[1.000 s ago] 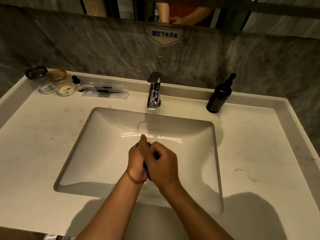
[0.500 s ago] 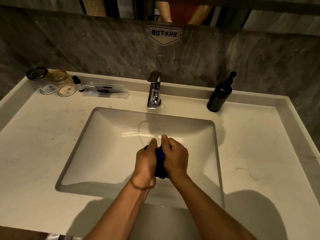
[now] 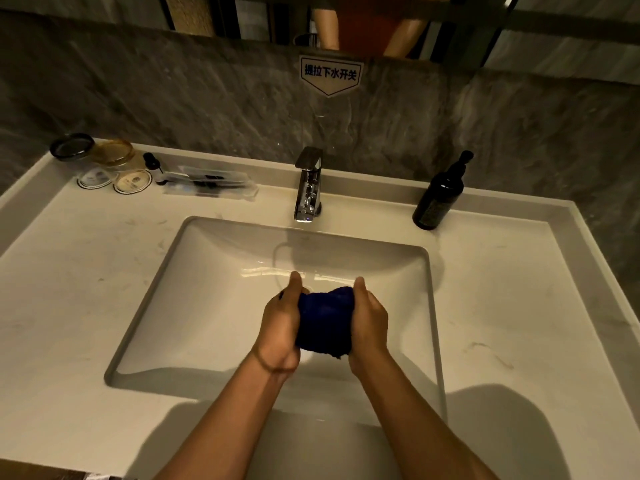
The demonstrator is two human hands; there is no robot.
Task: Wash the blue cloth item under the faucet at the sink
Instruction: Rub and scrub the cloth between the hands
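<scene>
A dark blue cloth (image 3: pixel 323 320) is bunched between both hands over the middle of the white sink basin (image 3: pixel 194 306). My left hand (image 3: pixel 280 327) grips its left side and my right hand (image 3: pixel 369 323) grips its right side, thumbs pointing away from me. The chrome faucet (image 3: pixel 308 185) stands at the back edge of the basin, well beyond the hands. No water stream is visible from its spout.
A dark pump bottle (image 3: pixel 440 195) stands right of the faucet. At the back left of the counter (image 3: pixel 519 306) are round lids and jars (image 3: pixel 104 164) and a clear tray with toiletries (image 3: pixel 211 185). A grey stone wall with a sign (image 3: pixel 329 74) rises behind.
My hands were clasped tight with the cloth nearly hidden. They have drawn apart sideways, and the blue cloth now shows as a wide bunch between them.
</scene>
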